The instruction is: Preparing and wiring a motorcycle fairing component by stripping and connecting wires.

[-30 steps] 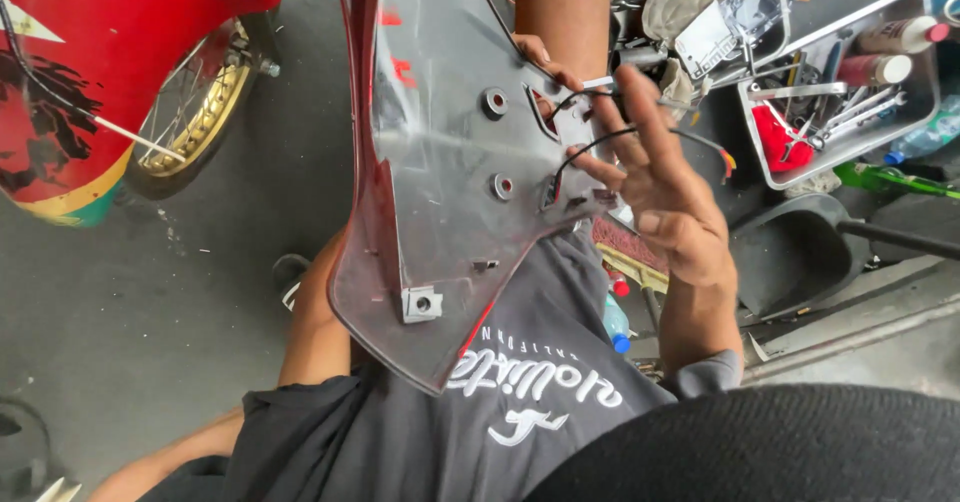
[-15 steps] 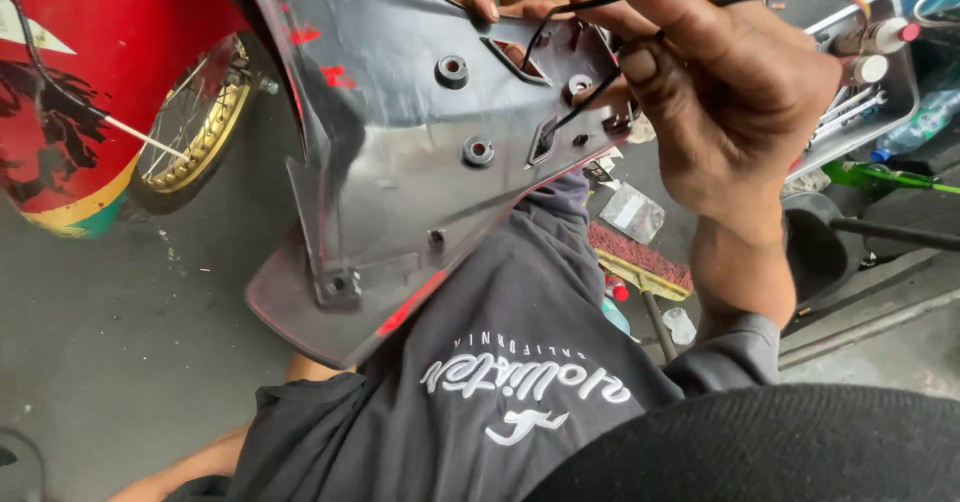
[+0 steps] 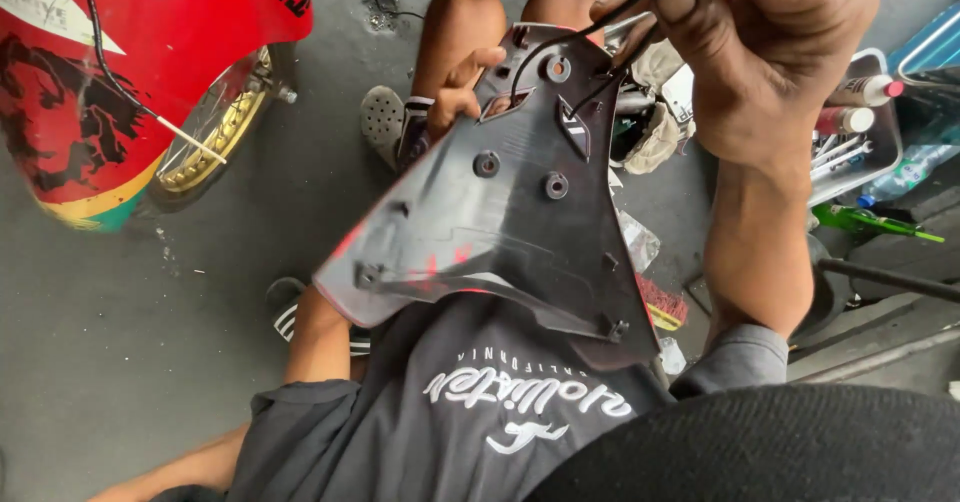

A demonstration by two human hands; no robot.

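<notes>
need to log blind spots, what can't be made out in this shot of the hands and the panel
- Head view: right hand pinches a black wire; the fist hides the wire's upper end.
- Left hand: only fingers show over the dark plastic panel; the panel hides the palm.
- Panel's outer face is turned away.
- Tool tray: cut by the forearm, contents too small to identify.

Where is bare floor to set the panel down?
Bare concrete floor lies lower left, bordered by the red fairing, gold wheel and sandal. The right is crowded: tool tray, rag, scraps. Both hands hold the panel.
</notes>
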